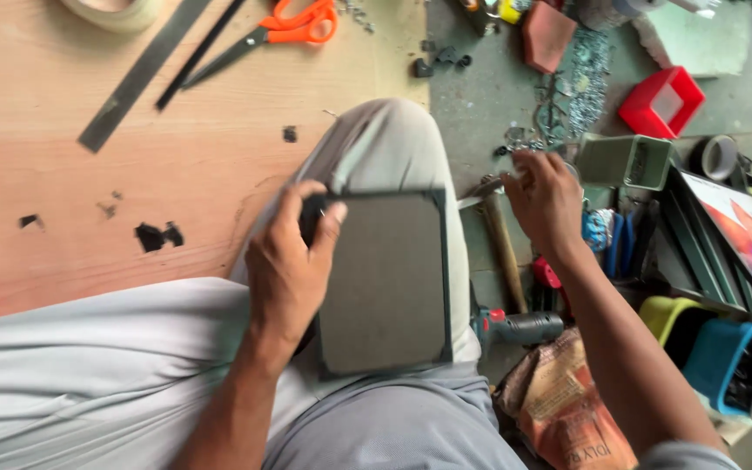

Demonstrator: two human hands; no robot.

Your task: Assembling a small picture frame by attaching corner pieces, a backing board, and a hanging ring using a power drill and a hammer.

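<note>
L hand (287,265) grip clamped on the frame's (386,283) top-left edge w/ frame flat on the knee, looks stiff, light, best held by edges; R hand (543,196) fingers curled near hammer (501,248), closure unclear.

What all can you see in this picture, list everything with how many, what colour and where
picture frame: one, dark green edge with grey backing, lying on the person's knee
scissors: one, orange handles, top of the wooden board
metal rulers: two, dark grey, upper left on the board
wooden board: one, light brown, left
tape roll: one, cream, top left edge
hammer: one, wooden handle, on the floor right of the knee
red tray: one, upper right on the floor
green box: one, olive, right of the right hand
plastic bins: yellow and blue, lower right
sack: one, orange-brown, bottom right
left hand: gripping the frame's left edge
right hand: raised over the hammer, fingers pinched
</note>
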